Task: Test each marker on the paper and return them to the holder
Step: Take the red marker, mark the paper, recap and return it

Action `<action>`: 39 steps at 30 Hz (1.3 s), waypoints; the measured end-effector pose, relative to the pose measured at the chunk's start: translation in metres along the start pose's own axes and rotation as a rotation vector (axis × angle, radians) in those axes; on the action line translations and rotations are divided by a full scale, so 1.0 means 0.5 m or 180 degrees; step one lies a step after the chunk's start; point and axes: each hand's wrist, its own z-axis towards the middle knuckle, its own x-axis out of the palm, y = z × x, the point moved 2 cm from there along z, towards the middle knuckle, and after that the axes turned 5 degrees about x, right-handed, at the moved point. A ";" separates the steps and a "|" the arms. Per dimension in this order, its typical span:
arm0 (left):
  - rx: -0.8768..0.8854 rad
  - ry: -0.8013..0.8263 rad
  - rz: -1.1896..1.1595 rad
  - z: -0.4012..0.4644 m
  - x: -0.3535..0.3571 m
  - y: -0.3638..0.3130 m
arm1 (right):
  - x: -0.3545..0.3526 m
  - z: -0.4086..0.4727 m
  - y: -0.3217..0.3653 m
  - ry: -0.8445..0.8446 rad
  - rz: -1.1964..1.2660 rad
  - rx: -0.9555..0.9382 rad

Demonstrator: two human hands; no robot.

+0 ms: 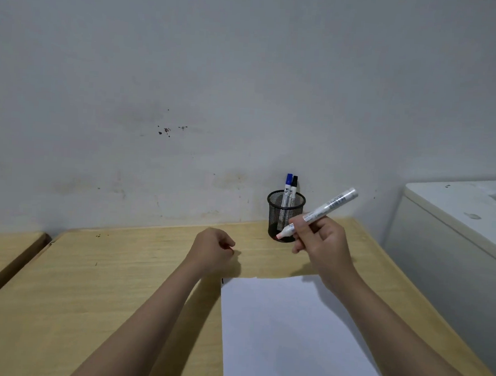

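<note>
While the mesh holder (285, 216) stands at the back of the desk (119, 281) against the wall, the right hand (323, 247) hovers just in front of it and to its right, fingers wrapped around a silver marker (321, 211). The marker is uncapped, its pale reddish tip pointing down and left, close to the holder's base, the barrel slanting up and away to the right. That reads as a writing grip, held ready to come down onto the paper (295, 336), which lies nearer the person than the holder and looks blank apart from a small dark mark at its far left corner. The left hand (212, 251), well left of the holder and just above the desk, is curled shut; a bit of red shows between its fingers, probably the cap kept aside for refitting, though I cannot be sure. Two markers remain upright in the holder, a blue-capped marker (287, 187) and a black-capped marker (293, 189) touching beside it, likely waiting their turn. Dark printing runs along the silver barrel and on the two in the holder, but none of it is legible from here
</note>
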 end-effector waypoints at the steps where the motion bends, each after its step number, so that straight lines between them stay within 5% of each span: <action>1: -0.0032 0.0126 0.0118 0.012 0.006 0.007 | -0.001 0.001 -0.006 -0.0004 -0.0005 -0.0006; 6: 0.0096 0.0437 0.0427 0.042 0.029 0.022 | 0.006 0.009 -0.039 0.0146 0.0070 0.0040; 13: 0.0058 0.0213 -0.0109 -0.021 -0.004 0.049 | 0.068 -0.001 -0.089 0.0416 0.0055 0.0501; 20: 0.0182 0.0480 0.0065 -0.139 -0.026 0.063 | 0.130 -0.030 -0.138 0.0382 0.0318 0.1518; 27: 0.0372 0.0319 0.0709 -0.148 -0.022 0.088 | 0.141 -0.053 -0.165 0.0471 -0.0061 0.1368; 39: 0.0515 0.0377 0.0654 -0.141 -0.027 0.104 | 0.142 -0.065 -0.166 0.0524 -0.0483 0.1064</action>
